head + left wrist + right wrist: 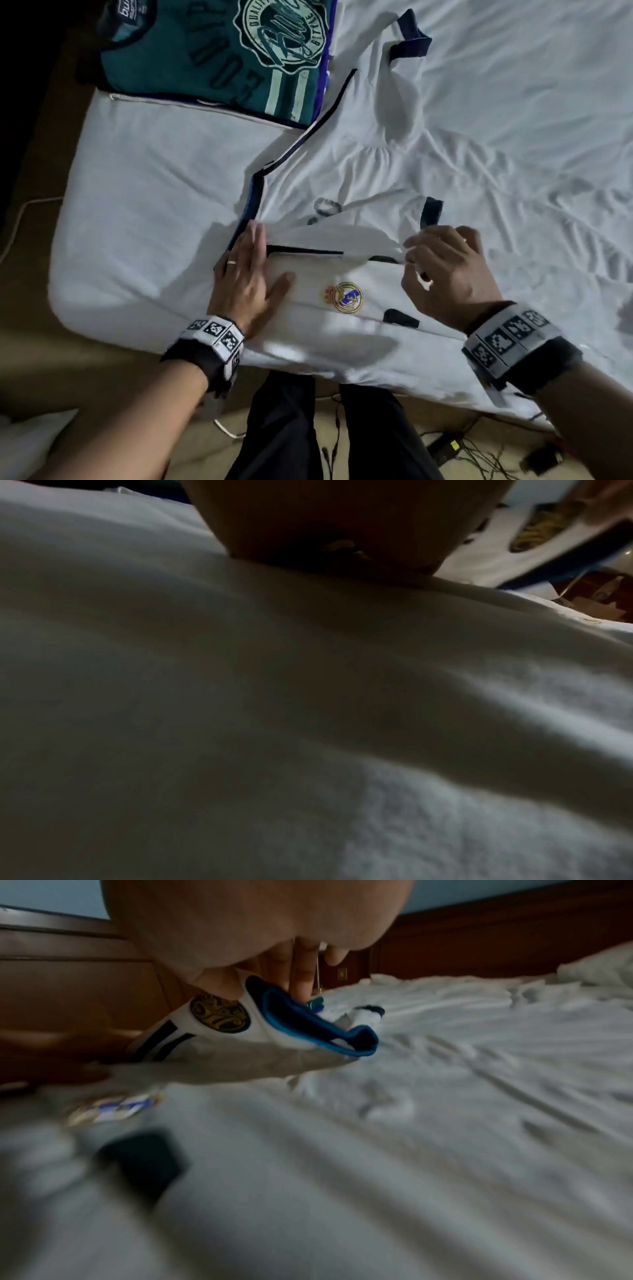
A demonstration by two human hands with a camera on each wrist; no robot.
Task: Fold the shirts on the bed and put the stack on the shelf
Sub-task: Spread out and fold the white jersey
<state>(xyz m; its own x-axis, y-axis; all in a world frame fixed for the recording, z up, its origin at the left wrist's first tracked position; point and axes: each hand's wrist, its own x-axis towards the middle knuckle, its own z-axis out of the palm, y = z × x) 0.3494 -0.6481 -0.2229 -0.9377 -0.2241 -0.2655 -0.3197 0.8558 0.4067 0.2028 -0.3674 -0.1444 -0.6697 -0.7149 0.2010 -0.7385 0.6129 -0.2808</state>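
The white jersey [342, 171] lies across the bed [144, 212], its gold-and-blue crest [344, 297] at about 6 o'clock in the head view. The left hand [245, 277] presses flat, fingers straight, on the folded part. The right hand [445, 270] pinches the navy-edged sleeve [308, 1031], whose round yellow patch has blurred, possibly cursive lettering. At 11 o'clock the folded green shirt [219, 58] shows "QUALITY" on its seal.

Bare forearms, no sleeves. Each wrist: black strap w/ white band of black-and-white square code tags, left [215, 337] & right [507, 342]. Thin ring [232, 262] on a left-hand finger. Black trousers [284, 428].
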